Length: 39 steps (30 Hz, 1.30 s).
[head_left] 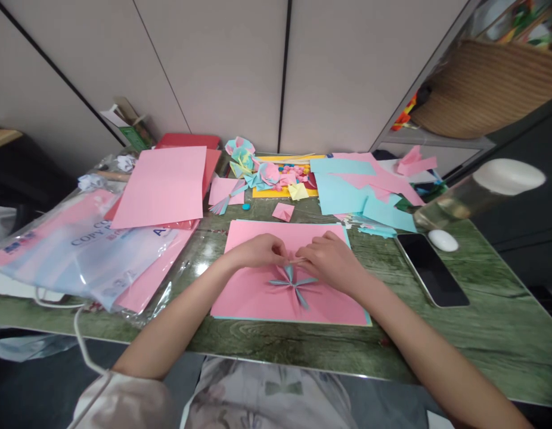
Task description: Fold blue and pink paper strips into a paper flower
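Observation:
A stack of pink sheets [249,304], with blue edges showing, lies on the green table. On it rests a blue folded-paper star shape [294,285] with several narrow arms. Just beyond that shape, my left hand [267,250] pinches one end of a small pale pink strip [296,260]. The other end is between the closed fingers of my right hand [327,256]. Both hands are close together over the sheets, fingertips nearly touching. A small pink folded square [283,211] lies beyond them.
Pink sheets in a plastic bag [97,244] lie left. Paper flowers [242,156] and a yellow tray [260,193] with beads stand at the back. Blue scraps [338,193], a phone [432,269], a white oval object [443,240] and a clear bottle [459,199] are right.

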Each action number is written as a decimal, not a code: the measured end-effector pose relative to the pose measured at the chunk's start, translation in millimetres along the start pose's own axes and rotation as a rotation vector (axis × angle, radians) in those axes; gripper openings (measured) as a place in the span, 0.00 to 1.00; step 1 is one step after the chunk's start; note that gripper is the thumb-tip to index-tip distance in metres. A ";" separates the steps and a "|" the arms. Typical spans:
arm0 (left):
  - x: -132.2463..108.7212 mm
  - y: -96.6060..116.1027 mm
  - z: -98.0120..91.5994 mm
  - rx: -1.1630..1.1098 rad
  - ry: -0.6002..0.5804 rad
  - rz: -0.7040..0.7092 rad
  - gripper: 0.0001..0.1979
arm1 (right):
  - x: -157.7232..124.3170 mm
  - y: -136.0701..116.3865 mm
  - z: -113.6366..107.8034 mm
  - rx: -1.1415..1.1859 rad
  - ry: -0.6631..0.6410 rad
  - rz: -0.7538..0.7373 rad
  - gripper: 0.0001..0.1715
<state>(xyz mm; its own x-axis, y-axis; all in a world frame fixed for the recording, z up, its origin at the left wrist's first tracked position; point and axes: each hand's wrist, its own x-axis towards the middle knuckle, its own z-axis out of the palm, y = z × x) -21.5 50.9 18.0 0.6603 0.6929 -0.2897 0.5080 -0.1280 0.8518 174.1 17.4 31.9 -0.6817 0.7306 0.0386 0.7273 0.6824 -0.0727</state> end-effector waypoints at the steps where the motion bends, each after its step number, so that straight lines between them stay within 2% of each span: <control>1: -0.4 -1.5 0.2 -0.011 0.019 -0.007 0.08 | 1.1 0.4 0.7 -0.015 0.025 0.004 0.17; 6: -1.2 -10.5 2.1 -0.012 0.079 -0.022 0.09 | 3.3 -2.0 8.1 -0.084 0.115 0.006 0.13; 14: -3.4 -12.7 3.7 -0.104 -0.002 -0.036 0.08 | 1.6 -1.9 16.6 -0.098 0.182 -0.025 0.12; 18: -2.0 -12.2 6.3 -0.267 -0.004 -0.070 0.10 | -1.0 -1.6 19.4 -0.067 0.201 -0.015 0.13; 22: -2.1 -11.8 6.3 -0.404 -0.057 -0.084 0.12 | -4.1 3.2 18.7 -0.058 0.196 -0.046 0.14; 26: -4.9 -10.1 4.1 -0.323 -0.040 -0.053 0.12 | -8.4 14.3 14.4 -0.021 0.113 -0.068 0.16; 30: -6.8 -8.3 5.2 -0.299 -0.065 -0.020 0.13 | -12.1 20.3 8.3 0.210 0.009 0.115 0.16; 33: -7.1 -7.3 12.3 -0.266 -0.049 -0.020 0.12 | -13.7 19.6 3.3 0.470 -0.134 0.203 0.17; 35: -6.9 -6.6 19.7 -0.200 0.004 -0.025 0.11 | -14.8 18.9 1.3 0.573 -0.221 0.193 0.19; 39: -6.0 -4.6 31.0 -0.096 0.151 0.041 0.08 | -17.9 19.9 1.4 0.623 -0.345 0.136 0.18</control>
<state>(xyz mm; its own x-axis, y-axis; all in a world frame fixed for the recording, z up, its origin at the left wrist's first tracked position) -10.7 25.3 2.2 0.5850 0.7882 -0.1911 0.4223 -0.0948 0.9015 200.6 17.9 28.4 -0.6496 0.6897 -0.3200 0.6970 0.3720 -0.6130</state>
